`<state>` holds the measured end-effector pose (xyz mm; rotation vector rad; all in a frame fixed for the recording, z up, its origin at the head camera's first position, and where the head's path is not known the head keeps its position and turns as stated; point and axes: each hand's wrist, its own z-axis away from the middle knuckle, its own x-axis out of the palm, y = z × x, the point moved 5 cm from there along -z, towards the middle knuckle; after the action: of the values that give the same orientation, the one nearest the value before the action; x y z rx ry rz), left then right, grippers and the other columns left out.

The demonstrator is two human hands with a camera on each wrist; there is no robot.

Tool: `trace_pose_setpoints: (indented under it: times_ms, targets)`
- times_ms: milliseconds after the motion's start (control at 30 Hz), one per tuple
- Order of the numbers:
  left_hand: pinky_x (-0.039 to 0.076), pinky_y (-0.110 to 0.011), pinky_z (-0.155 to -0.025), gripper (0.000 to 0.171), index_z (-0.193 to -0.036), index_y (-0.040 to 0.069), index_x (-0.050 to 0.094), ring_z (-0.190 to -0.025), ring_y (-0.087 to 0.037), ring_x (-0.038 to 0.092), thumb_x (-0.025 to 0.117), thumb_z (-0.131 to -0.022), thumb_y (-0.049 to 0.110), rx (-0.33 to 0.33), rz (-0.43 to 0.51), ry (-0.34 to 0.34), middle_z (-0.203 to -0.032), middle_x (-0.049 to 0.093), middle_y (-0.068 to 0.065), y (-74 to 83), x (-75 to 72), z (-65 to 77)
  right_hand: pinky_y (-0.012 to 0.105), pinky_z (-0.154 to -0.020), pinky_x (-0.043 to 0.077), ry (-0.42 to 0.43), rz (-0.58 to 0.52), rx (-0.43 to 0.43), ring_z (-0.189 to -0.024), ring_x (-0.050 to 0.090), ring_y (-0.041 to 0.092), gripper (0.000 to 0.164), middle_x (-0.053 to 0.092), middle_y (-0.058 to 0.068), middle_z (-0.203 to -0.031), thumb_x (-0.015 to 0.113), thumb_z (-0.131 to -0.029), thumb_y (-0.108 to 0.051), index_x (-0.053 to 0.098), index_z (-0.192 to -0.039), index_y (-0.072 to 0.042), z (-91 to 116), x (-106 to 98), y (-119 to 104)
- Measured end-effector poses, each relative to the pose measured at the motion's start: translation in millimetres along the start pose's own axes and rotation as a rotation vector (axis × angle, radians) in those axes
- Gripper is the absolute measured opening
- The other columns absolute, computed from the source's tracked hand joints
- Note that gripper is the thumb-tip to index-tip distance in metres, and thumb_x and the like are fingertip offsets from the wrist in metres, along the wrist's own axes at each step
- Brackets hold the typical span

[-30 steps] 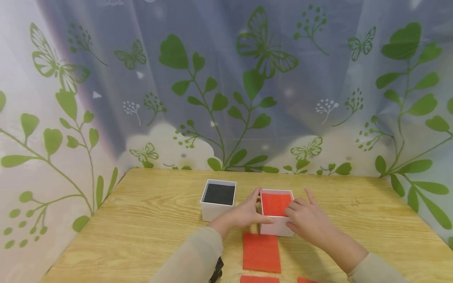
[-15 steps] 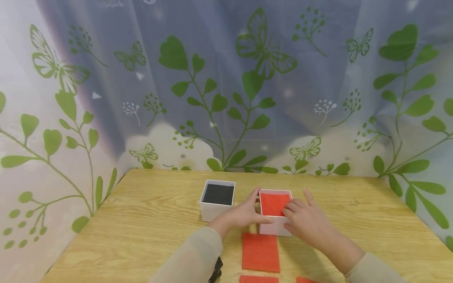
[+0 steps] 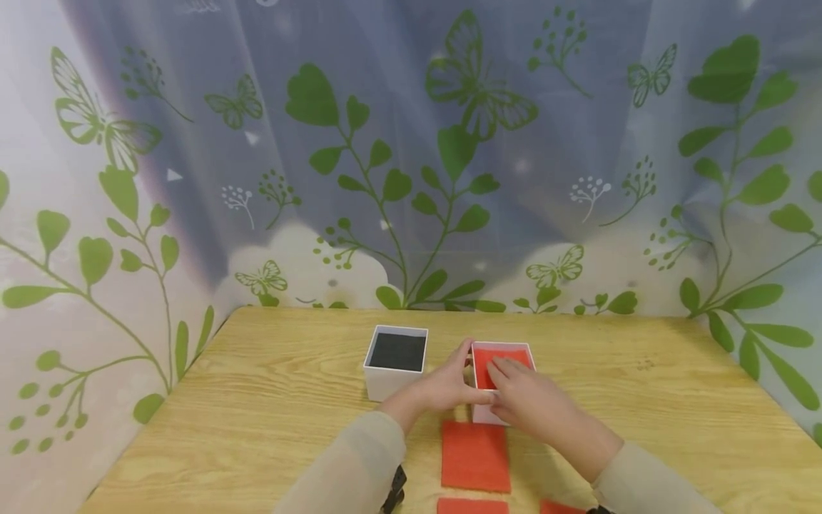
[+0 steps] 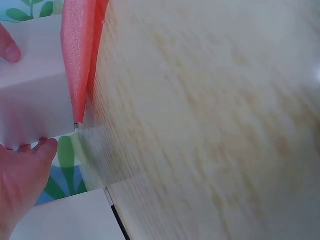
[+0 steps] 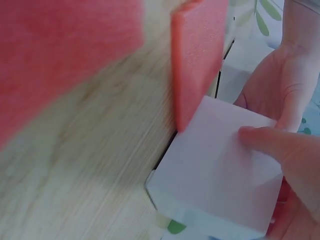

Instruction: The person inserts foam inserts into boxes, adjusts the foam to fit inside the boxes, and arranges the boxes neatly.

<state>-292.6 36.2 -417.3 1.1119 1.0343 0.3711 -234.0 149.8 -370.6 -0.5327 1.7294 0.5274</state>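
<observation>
My left hand point(image 3: 443, 385) grips a white square box point(image 3: 483, 412) from its left, thumb along the front wall and fingers round the far left corner. Inside the box, near the rim, lies a red felt-like sheet point(image 3: 486, 357). My right hand point(image 3: 536, 400) reaches over the front right rim, its fingers pressing on that red sheet. In the right wrist view, the right thumb point(image 5: 270, 142) rests on the outer wall of the box point(image 5: 215, 160). A loose red square sheet point(image 3: 475, 457) lies on the table in front of the box.
A second white box point(image 3: 388, 385) with a black sheet point(image 3: 398, 352) in it stands to the left. More red sheets point(image 3: 472, 507) show at the lower frame edge. The wooden table point(image 3: 257, 400) backs onto a leaf-patterned curtain point(image 3: 385, 107).
My right hand has shifted left from the right rim of the box, and its fingers now lie further in over the red sheet. My left hand keeps its hold.
</observation>
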Motion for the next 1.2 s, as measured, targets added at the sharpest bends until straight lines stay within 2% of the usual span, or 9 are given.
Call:
trace_pose_setpoints:
  times_ms: [200,300,400,633,767,900,1033,1133,1200]
  targets:
    - [0.030,-0.041,-0.105,0.099,-0.149,0.009,0.003,-0.133,-0.025,0.029,0.071,-0.081,0.030,0.026,-0.003,-0.008,-0.149,0.022,-0.009,0.2,-0.5,-0.5,0.055,-0.098,0.034,-0.161,-0.090,0.175,-0.123,0.037,0.048,0.072,0.043,0.032,-0.132,0.077,-0.077,-0.024,0.045,-0.128,0.015,-9.7,7.2,-1.6]
    - [0.031,-0.040,-0.104,0.097,-0.149,0.009,0.004,-0.133,-0.025,0.030,0.071,-0.082,0.029,0.030,0.005,-0.011,-0.149,0.022,-0.009,0.5,-0.2,-0.5,0.058,-0.100,0.028,-0.191,-0.123,0.238,-0.125,0.031,0.052,0.077,0.038,0.037,-0.133,0.078,-0.075,-0.024,0.042,-0.127,0.019,-12.2,7.8,-2.8]
    - [0.032,-0.039,-0.104,0.097,-0.149,0.010,0.004,-0.133,-0.025,0.029,0.071,-0.082,0.028,0.032,0.017,-0.015,-0.149,0.022,-0.009,0.3,-0.1,-0.4,0.059,-0.100,0.028,-0.196,-0.121,0.278,-0.123,0.031,0.055,0.081,0.036,0.040,-0.132,0.080,-0.073,-0.025,0.040,-0.127,0.021,-13.9,7.7,-3.3]
    - [0.035,-0.038,-0.101,0.092,-0.148,0.013,0.009,-0.131,-0.025,0.032,0.071,-0.081,0.025,0.054,0.023,-0.020,-0.144,0.028,-0.004,0.9,-0.9,-0.1,0.059,-0.097,0.031,-0.233,-0.127,0.340,-0.122,0.031,0.056,0.085,0.034,0.042,-0.132,0.079,-0.074,-0.031,0.038,-0.128,0.021,-18.3,11.2,-2.7]
    - [0.035,-0.037,-0.101,0.093,-0.148,0.012,0.009,-0.130,-0.025,0.032,0.072,-0.081,0.025,0.050,0.012,-0.009,-0.144,0.029,-0.006,0.3,-1.6,-0.5,0.058,-0.098,0.031,-0.196,-0.110,0.355,-0.121,0.031,0.058,0.090,0.034,0.045,-0.129,0.080,-0.071,-0.033,0.037,-0.127,0.023,-19.1,10.8,-2.3]
    - [0.034,-0.036,-0.102,0.095,-0.148,0.010,0.008,-0.131,-0.025,0.033,0.072,-0.080,0.025,0.056,0.008,0.000,-0.144,0.029,-0.007,0.6,-1.1,-1.9,0.055,-0.095,0.037,-0.167,-0.074,0.399,-0.119,0.032,0.060,0.096,0.034,0.048,-0.126,0.082,-0.067,-0.038,0.037,-0.125,0.025,-19.3,9.2,-1.8]
    - [0.035,-0.035,-0.101,0.093,-0.147,0.007,0.010,-0.129,-0.025,0.034,0.072,-0.080,0.022,0.081,0.018,-0.008,-0.141,0.031,-0.007,1.9,0.5,-3.4,0.055,-0.092,0.040,-0.212,-0.080,0.451,-0.120,0.033,0.057,0.098,0.033,0.048,-0.127,0.082,-0.067,-0.040,0.036,-0.126,0.024,-19.6,8.9,-0.5]
    - [0.035,-0.036,-0.101,0.093,-0.147,0.008,0.010,-0.129,-0.025,0.035,0.073,-0.080,0.023,0.066,0.024,-0.008,-0.142,0.031,-0.008,1.2,0.5,-2.8,0.054,-0.093,0.039,-0.233,-0.099,0.436,-0.122,0.034,0.054,0.095,0.035,0.044,-0.129,0.080,-0.070,-0.039,0.037,-0.127,0.023,-17.8,8.4,-1.1]
    - [0.034,-0.037,-0.102,0.097,-0.148,0.009,0.007,-0.130,-0.026,0.033,0.074,-0.080,0.026,0.047,0.017,-0.005,-0.145,0.028,-0.009,0.4,0.1,-1.9,0.053,-0.096,0.037,-0.193,-0.102,0.374,-0.123,0.034,0.051,0.090,0.036,0.041,-0.131,0.080,-0.071,-0.035,0.038,-0.129,0.020,-14.8,6.5,-3.4]
